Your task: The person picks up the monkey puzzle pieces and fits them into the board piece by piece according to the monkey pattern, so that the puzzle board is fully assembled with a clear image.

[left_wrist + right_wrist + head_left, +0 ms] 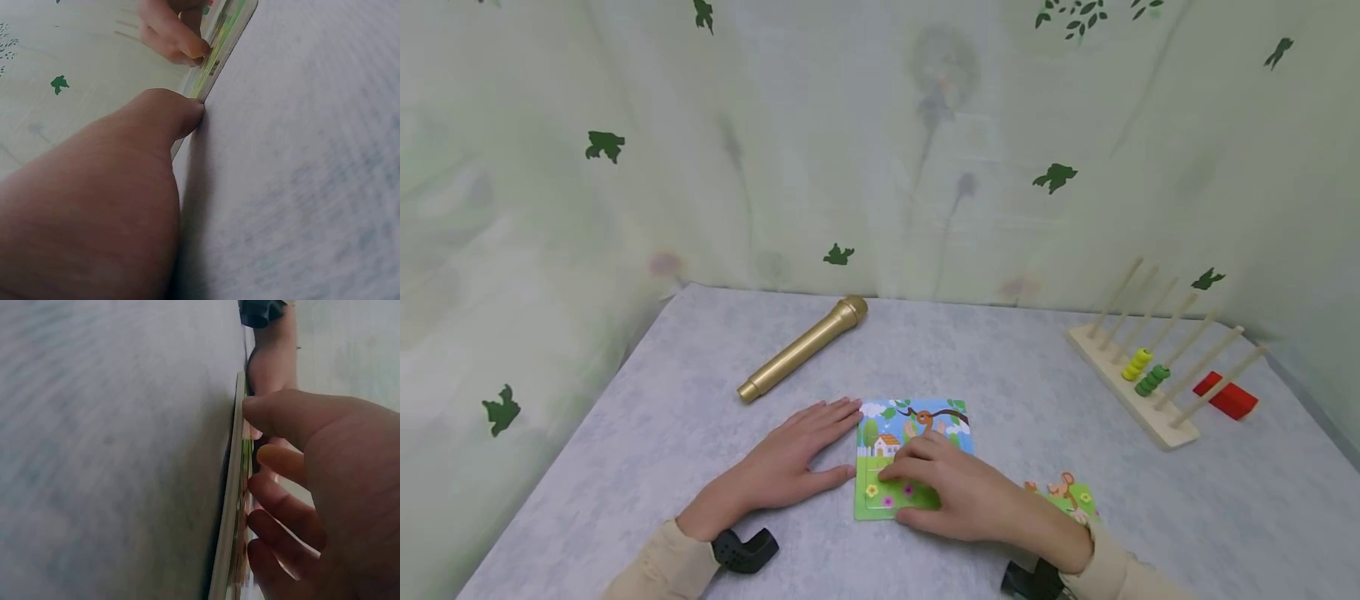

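Observation:
A small picture puzzle board (886,406) lies flat on the table, printed with a house, a branch, grass and flowers. My left hand (793,458) rests on the table at its left side, fingers extended, with the thumb at the board's edge in the left wrist view. Over the board's lower right part is my right hand (958,487), covering some of the picture. Its loosely bent fingertips (256,482) touch the board's face, and the thumb lies at the near edge. A second piece with a mouse picture (1078,496) is partly hidden under the right forearm.
A gold toy microphone (801,350) lies behind the left hand. To the right stands a wooden peg rack (1138,392) with yellow beads (1137,365) and green beads (1152,380). Beside it is a red block (1227,396). A printed cloth (880,150) hangs behind the table.

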The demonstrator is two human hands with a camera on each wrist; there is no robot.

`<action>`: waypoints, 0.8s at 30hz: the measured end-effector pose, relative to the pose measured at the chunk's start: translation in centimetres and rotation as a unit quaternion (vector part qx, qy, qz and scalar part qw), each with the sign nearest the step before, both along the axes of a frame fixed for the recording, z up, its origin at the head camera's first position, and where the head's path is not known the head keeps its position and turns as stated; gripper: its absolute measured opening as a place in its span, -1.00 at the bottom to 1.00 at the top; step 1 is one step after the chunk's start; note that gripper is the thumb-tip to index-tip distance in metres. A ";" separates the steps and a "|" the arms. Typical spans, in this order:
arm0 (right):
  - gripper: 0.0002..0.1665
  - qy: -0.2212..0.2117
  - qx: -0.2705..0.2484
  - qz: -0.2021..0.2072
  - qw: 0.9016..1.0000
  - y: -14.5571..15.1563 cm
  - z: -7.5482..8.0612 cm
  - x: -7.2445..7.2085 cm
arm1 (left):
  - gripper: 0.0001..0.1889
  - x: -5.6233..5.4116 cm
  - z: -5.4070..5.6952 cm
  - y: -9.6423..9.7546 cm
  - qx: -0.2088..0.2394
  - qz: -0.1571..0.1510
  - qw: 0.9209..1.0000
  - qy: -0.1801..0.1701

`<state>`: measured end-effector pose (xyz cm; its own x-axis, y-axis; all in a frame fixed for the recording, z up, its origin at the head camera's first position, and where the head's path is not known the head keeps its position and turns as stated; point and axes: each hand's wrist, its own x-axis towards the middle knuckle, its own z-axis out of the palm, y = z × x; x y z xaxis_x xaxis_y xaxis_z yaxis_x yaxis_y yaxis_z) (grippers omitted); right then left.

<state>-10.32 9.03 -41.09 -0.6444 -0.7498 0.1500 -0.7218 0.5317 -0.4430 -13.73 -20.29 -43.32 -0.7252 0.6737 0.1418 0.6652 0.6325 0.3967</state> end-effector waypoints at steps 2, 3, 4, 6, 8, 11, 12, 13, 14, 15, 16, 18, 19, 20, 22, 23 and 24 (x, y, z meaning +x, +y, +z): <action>-0.54 0.002 0.004 0.005 1.000 0.4 0.1 0.1 | -0.23 -0.1 0.0 0.1 -0.001 0.000 1.000 0.000; -0.53 0.002 0.006 0.007 1.000 0.5 0.1 0.1 | -0.23 -0.1 0.1 0.1 -0.002 0.000 1.000 0.000; -0.51 0.004 0.007 0.009 1.000 0.7 0.2 0.1 | -0.23 -0.1 0.1 0.1 -0.003 0.001 1.000 -0.001; -0.49 0.011 0.005 0.014 1.000 1.0 0.2 0.2 | -0.23 -0.1 0.2 0.1 -0.003 0.002 1.000 -0.004; -0.47 0.017 -0.004 0.016 1.000 1.3 0.2 0.2 | -0.23 -0.1 0.1 0.1 -0.004 0.002 1.000 -0.005; -0.47 0.016 -0.024 0.015 0.999 1.8 0.2 0.3 | -0.24 0.0 0.1 0.1 -0.005 0.004 1.000 -0.005; -0.47 0.013 -0.027 0.012 0.999 2.0 0.2 0.4 | -0.24 0.0 0.1 0.1 -0.006 0.004 1.000 -0.004; -0.47 0.006 -0.030 0.009 0.999 2.2 0.2 0.4 | -0.24 0.0 0.1 0.1 -0.006 0.004 1.000 -0.005; -0.47 -0.002 -0.033 0.005 0.999 2.4 0.2 0.5 | -0.24 0.0 0.1 0.1 -0.006 0.004 1.000 -0.006; -0.46 -0.008 -0.034 0.001 0.999 2.7 0.3 0.5 | -0.24 0.0 0.1 0.1 -0.006 0.003 1.000 -0.006; -0.46 -0.013 -0.037 -0.003 0.999 2.9 0.3 0.6 | -0.24 0.0 0.1 0.1 -0.006 0.002 1.000 -0.006; -0.46 -0.019 -0.043 -0.010 0.999 3.5 0.4 0.6 | -0.23 -0.1 0.1 0.2 -0.005 0.001 1.000 -0.007; -0.45 -0.021 -0.048 -0.012 0.999 3.7 0.4 0.6 | -0.23 -0.1 0.1 0.2 -0.005 0.001 1.000 -0.007; -0.45 -0.020 -0.052 -0.014 0.998 3.9 0.5 0.7 | -0.22 -0.1 0.1 0.2 -0.005 0.000 1.000 -0.007; -0.45 -0.018 -0.053 -0.023 0.998 4.3 0.6 0.8 | -0.22 -0.1 0.2 0.2 -0.005 0.001 1.000 -0.007; -0.44 -0.015 -0.051 -0.026 0.998 4.5 0.7 0.8 | -0.22 -0.1 0.2 0.2 -0.005 0.002 1.000 -0.009; -0.44 -0.012 -0.049 -0.030 0.998 4.6 0.7 0.9 | -0.22 -0.1 0.2 0.2 -0.006 0.002 1.000 -0.009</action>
